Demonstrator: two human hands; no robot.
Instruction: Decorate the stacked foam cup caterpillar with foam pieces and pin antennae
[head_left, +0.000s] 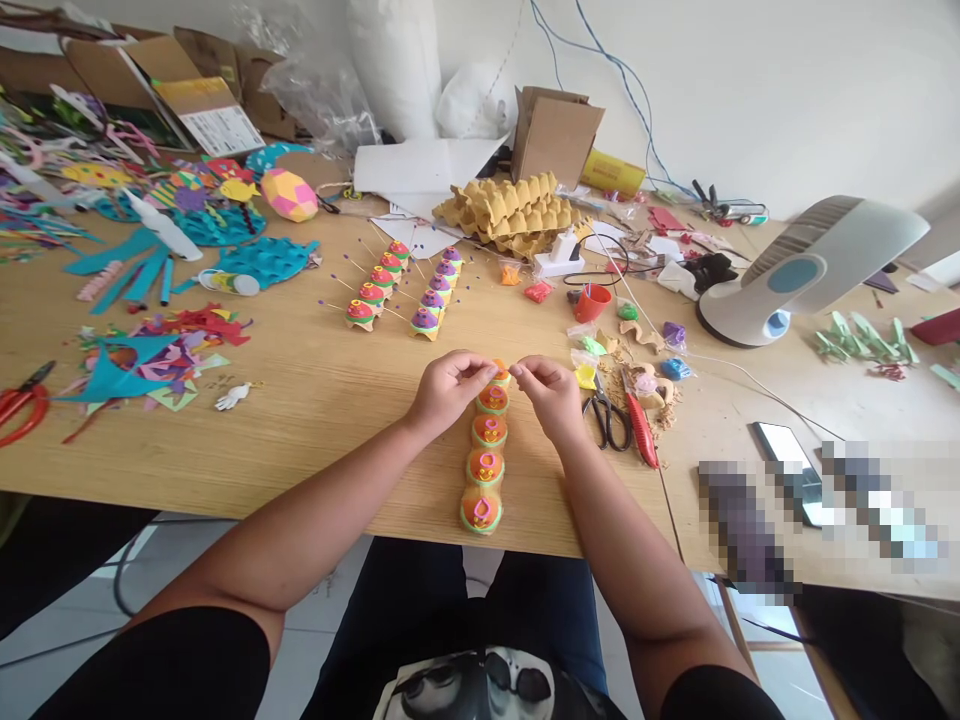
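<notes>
A row of orange domed egg-carton cups with green rims (485, 462) lies on the wooden table (315, 420), running away from me. My left hand (448, 388) and my right hand (550, 392) meet at the farthest cup (499, 373). Both hands are closed in a pinch over it; whatever small thing the fingertips hold is too small to name. Two finished rows with pink and purple tops and stick pins (405, 290) stand further back.
Black scissors (609, 418) and a red-handled tool (641, 430) lie right of my hands. Beyond are clay bits, a red cup (592, 302), egg cartons (510, 208), a desk fan (810, 270), a phone (787, 455). Foam scraps and red pliers (22, 400) at left.
</notes>
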